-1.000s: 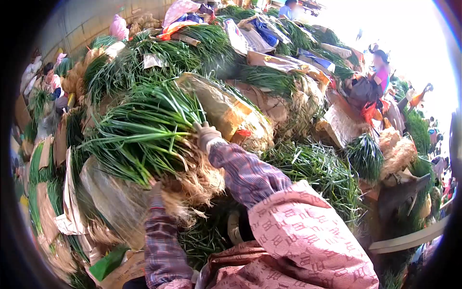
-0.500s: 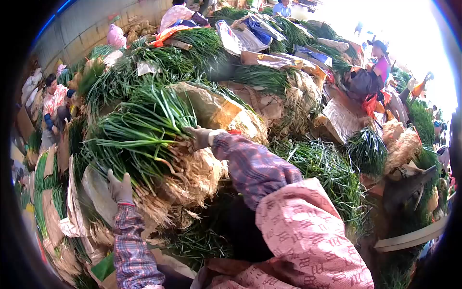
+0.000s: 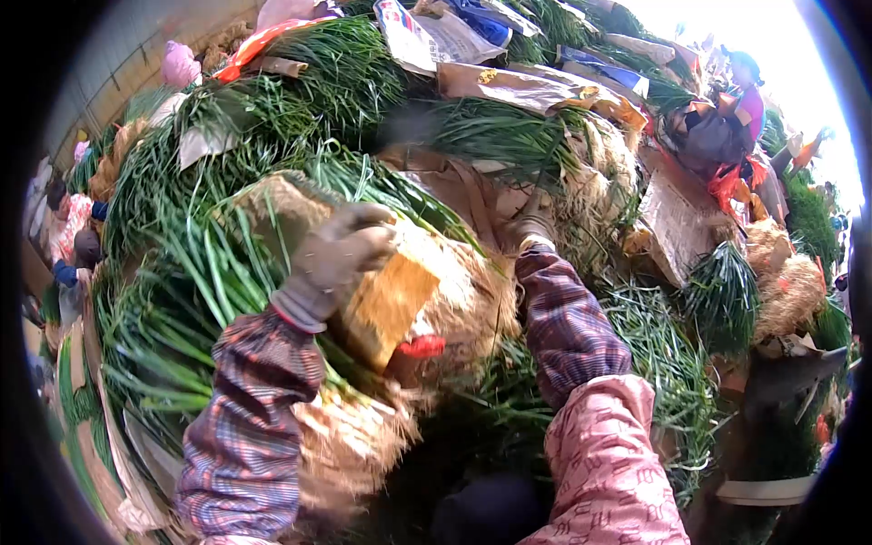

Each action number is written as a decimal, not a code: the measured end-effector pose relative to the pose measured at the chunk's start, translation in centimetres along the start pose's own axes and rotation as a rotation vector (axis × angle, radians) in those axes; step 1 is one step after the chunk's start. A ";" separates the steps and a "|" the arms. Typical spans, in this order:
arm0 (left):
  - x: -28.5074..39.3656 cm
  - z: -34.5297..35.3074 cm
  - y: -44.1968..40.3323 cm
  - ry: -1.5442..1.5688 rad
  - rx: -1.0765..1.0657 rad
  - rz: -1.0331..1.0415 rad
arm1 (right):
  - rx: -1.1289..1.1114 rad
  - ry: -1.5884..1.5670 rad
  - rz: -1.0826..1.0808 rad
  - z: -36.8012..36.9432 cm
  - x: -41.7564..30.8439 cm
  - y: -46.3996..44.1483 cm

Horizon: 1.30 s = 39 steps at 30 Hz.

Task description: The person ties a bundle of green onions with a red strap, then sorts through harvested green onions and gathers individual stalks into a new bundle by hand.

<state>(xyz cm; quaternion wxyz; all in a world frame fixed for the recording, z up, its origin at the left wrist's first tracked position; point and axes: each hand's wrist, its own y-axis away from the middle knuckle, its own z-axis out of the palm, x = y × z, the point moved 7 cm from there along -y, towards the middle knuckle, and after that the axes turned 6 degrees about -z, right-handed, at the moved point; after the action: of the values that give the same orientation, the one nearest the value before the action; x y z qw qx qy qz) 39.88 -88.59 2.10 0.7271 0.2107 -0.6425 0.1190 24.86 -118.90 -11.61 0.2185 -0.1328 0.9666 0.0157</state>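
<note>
Clock positions taken from the centre of the view. Left hand (image 3: 336, 254), in a greyish glove, lies at about 10 o'clock, over the wrapped bundle (image 3: 477, 291); its fingers are released and loosely bent, slightly blurred. Contact with the bundle: cannot tell. The bundle sits near the centre, roots towards 3 o'clock, with yellow-brown paper (image 3: 389, 295) around part of it and a red scrap (image 3: 421, 346) at the paper's lower edge. Right hand (image 3: 531, 224), also gloved, is at 2 o'clock, reaching in beside brown wrapping (image 3: 459, 195) and the pale roots (image 3: 601, 186) of a neighbouring bundle; its fingertips are partly hidden, so whether they grasp anything cannot be told. Green stalks (image 3: 159, 354) fan out at 8 to 9 o'clock, below and left of the left hand; root mass (image 3: 350, 445) at 7 o'clock, just beside the plaid left sleeve (image 3: 245, 422). Long green leaves (image 3: 477, 132) lie at 12 o'clock, beneath a white-and-blue bag (image 3: 404, 36) and a creased brown sheet (image 3: 509, 88). Loose leaves (image 3: 668, 372) at 4 o'clock, outside the right forearm; small leafy bunch (image 3: 722, 295) at 3 o'clock, tips down. One person (image 3: 750, 109) at 2 o'clock, behind red plastic (image 3: 725, 191); another person (image 3: 68, 227) at 9 o'clock.
</note>
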 end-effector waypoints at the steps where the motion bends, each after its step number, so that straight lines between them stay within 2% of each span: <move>1: -0.8 1.4 -2.4 0.023 -0.015 -0.090 | -0.084 -0.062 0.044 0.9 0.1 -1.9; 2: -1.8 2.6 -4.5 0.049 -0.033 -0.182 | -0.166 -0.122 0.092 1.8 0.8 -3.8; 5: -5.4 4.9 -10.4 -0.004 -0.082 -0.279 | -0.056 -0.469 -0.242 5.8 3.0 -8.7; 6: -6.5 5.6 -12.2 -0.042 -0.071 -0.306 | 0.093 -0.365 -0.274 5.1 2.6 -7.7; 7: -7.5 6.0 -13.8 -0.106 -0.045 -0.323 | 0.055 -0.457 -0.254 5.3 2.5 -7.3; 10: -8.6 6.9 -18.4 -0.500 0.165 -0.138 | -0.065 -0.628 -0.149 5.1 1.7 -5.4; 12: -9.1 9.0 -21.0 -0.459 0.146 -0.116 | -0.029 -0.606 -0.143 4.3 1.0 -3.1; 14: -11.0 11.2 -24.7 -0.638 0.137 -0.007 | -0.072 -0.618 -0.064 2.3 -0.2 0.4; 16: -9.7 13.7 -24.5 -1.032 0.220 -0.114 | -0.092 -0.505 -0.197 4.4 -0.5 1.7; 18: -9.9 14.2 -25.3 -1.156 0.280 -0.291 | -0.070 -0.388 -0.098 4.8 -0.2 2.0; 19: -10.3 14.0 -25.9 -1.177 0.258 -0.338 | -0.028 -0.389 -0.225 5.4 -0.3 1.7; 22: -11.3 14.2 -27.6 -1.299 0.187 -0.464 | -0.039 -0.327 -0.306 6.7 0.7 1.5; 23: -10.9 14.9 -28.0 -1.386 0.168 -0.495 | -0.088 -0.273 -0.218 8.6 1.9 0.9; 24: -10.7 15.6 -28.1 -1.481 0.144 -0.524 | -0.085 -0.387 -0.210 10.2 2.6 0.4; 25: -11.9 16.0 -28.6 -1.465 0.006 -0.548 | -0.082 -0.500 -0.202 11.9 3.4 -0.1; 27: -13.2 16.0 -28.9 -1.508 0.046 -0.528 | -0.028 -0.641 -0.282 13.8 3.8 -0.7; 29: -12.5 15.6 -27.9 -1.530 0.011 -0.414 | -0.015 -0.482 -0.376 7.0 1.2 1.2; 31: -10.9 14.1 -25.5 -1.584 -0.042 -0.306 | -0.090 -0.342 -0.412 5.4 -1.4 4.0; 32: -10.4 12.2 -24.2 -1.568 -0.001 -0.212 | -0.121 -0.273 -0.441 5.1 -2.9 4.6; 33: -8.6 11.5 -21.4 -1.701 0.007 -0.196 | -0.041 -0.243 -0.549 5.8 -4.0 5.8; 34: -8.3 10.0 -19.3 -1.833 -0.074 -0.214 | -0.070 -0.370 -0.624 7.0 -4.7 7.6; 35: -7.9 8.3 -17.0 -1.899 -0.023 -0.039 | -0.110 -0.497 -0.697 6.4 -6.0 9.8; 36: -8.2 6.0 -15.2 -1.879 -0.072 -0.196 | -0.110 -0.455 -0.832 5.6 -7.5 10.6; 37: -7.4 5.4 -13.6 -1.765 -0.097 -0.241 | -0.106 -0.419 -0.966 4.8 -8.8 11.5; 38: -8.6 4.4 -13.6 -1.758 0.003 -0.156 | -0.176 -0.425 -1.118 1.9 -9.5 11.4; 39: -8.5 4.7 -13.7 -1.774 0.008 -0.217 | -0.546 -0.469 -1.240 -0.2 -9.7 10.7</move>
<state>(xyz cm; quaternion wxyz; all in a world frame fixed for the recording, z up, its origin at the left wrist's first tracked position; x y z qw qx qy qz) 40.58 -102.03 -7.96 -0.0307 0.2873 -0.9447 -0.1548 30.41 -106.21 -7.56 0.3484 -0.7007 0.6023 0.1579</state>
